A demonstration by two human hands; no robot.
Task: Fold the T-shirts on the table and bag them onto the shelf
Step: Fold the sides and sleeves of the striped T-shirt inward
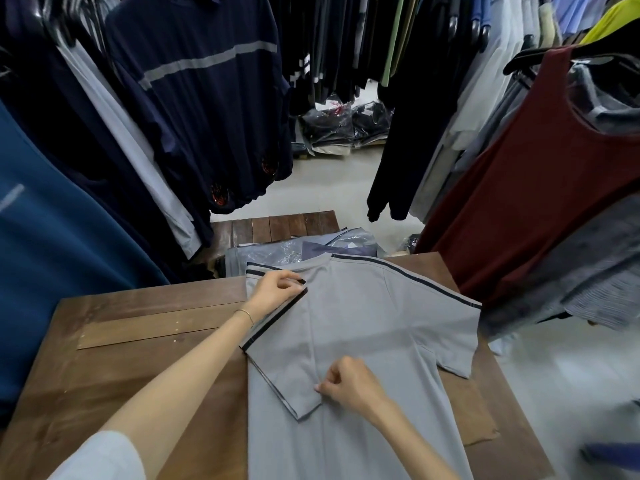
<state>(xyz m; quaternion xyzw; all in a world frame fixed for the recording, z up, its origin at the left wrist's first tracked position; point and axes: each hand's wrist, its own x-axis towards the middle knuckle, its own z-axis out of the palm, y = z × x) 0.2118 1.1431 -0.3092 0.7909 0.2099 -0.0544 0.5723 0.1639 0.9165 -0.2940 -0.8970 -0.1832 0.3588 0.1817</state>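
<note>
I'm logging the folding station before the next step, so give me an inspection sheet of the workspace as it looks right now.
Surface: brown wooden table, lighter patch strip on its left part.
Job's things: grey T-shirt lies flat, left sleeve folded inward over the body, right sleeve still spread out.
Clutter: bagged garments beyond the shirt's far edge.
Grippers: left hand pinches the dark-striped shoulder edge; right hand pinches the folded sleeve's lower corner.
Cables: nothing seen.
Surroundings: hanging clothes on both sides, among them a maroon tank top; more bagged stock on the floor behind.
</note>
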